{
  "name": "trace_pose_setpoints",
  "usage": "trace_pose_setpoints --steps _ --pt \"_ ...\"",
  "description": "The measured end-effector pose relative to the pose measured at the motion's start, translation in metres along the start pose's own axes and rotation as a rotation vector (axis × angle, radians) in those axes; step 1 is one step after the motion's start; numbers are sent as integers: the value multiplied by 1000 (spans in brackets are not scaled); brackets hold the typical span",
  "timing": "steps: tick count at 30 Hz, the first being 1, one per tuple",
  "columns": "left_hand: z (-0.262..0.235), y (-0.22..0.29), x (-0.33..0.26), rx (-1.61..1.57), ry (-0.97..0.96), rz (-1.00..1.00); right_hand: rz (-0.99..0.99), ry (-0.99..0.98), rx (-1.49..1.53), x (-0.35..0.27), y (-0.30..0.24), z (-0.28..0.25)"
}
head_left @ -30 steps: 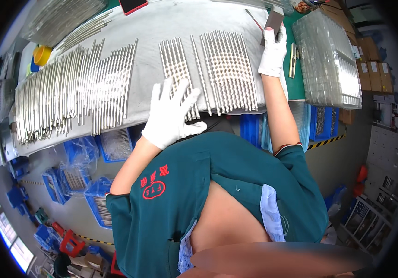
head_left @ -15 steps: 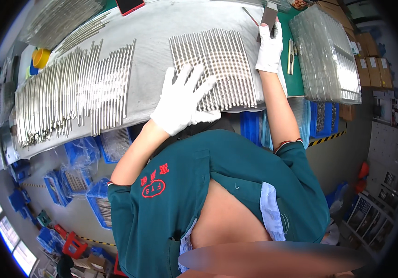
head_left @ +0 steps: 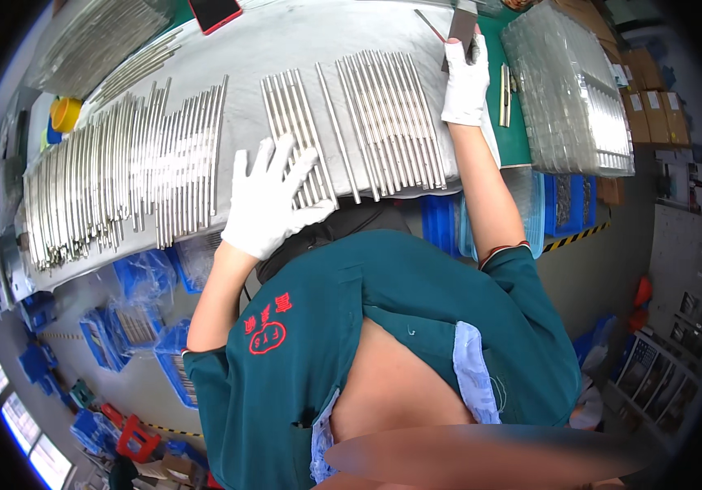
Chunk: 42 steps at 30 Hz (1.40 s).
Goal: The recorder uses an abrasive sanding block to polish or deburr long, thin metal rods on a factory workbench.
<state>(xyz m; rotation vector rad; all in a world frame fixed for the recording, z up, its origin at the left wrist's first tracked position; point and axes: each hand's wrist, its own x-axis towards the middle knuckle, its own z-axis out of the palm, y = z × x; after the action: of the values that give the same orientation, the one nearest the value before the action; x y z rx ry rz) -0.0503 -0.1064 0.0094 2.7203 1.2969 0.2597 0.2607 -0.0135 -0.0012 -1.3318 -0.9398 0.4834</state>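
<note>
Head view, looking down over the workbench.

Left hand, white-gloved: fingers spread wide, palm flat, resting on the near ends of a small group of polished silver metal rods lying side by side on the grey cloth-covered bench top. No pinch, no grip; contact by palm and fingertips only.

Right hand, white-gloved: reached to the far side of the bench, fingers closed around a small dark flat block. Exact finger placement on the block too small to tell. Thin single rod lying just beside the block.

Between the two hands: a wider set of silver rods, laid parallel and closely packed, with one lone rod apart in the gap between this set and the small group.

To the left: a large spread of silver rods, less even, some overlapping, ends not aligned.

Far left corner: a further heap of rods, near a yellow tape roll. Red flat phone-like object at the far edge. Stack of clear plastic trays on the right, on a green mat. Blue plastic bins below the bench edge, some holding bagged parts.

Progress, as a judgement: two groups near the hands appear sorted and aligned; the large left spread and the far heap appear unprocessed. Most of the work apparently left.
</note>
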Motion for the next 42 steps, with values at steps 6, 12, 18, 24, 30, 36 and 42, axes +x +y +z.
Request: trace_pose_setpoints --steps 6,12,18,24,30,36,42 --pt "2 6 7 15 8 35 -79 -43 -20 6 13 -3" --pt "16 31 44 -85 62 171 -72 -18 48 12 32 -5" --pt "20 33 49 -61 73 204 -32 -20 35 13 32 -5" --pt "-5 15 26 35 0 135 -14 -14 81 12 29 -5" --pt "2 38 61 -22 56 261 -45 8 86 13 37 -3" --pt "32 63 102 -82 130 389 -43 28 168 3 8 4" --pt "21 46 81 -38 59 323 -28 39 152 1 3 2"
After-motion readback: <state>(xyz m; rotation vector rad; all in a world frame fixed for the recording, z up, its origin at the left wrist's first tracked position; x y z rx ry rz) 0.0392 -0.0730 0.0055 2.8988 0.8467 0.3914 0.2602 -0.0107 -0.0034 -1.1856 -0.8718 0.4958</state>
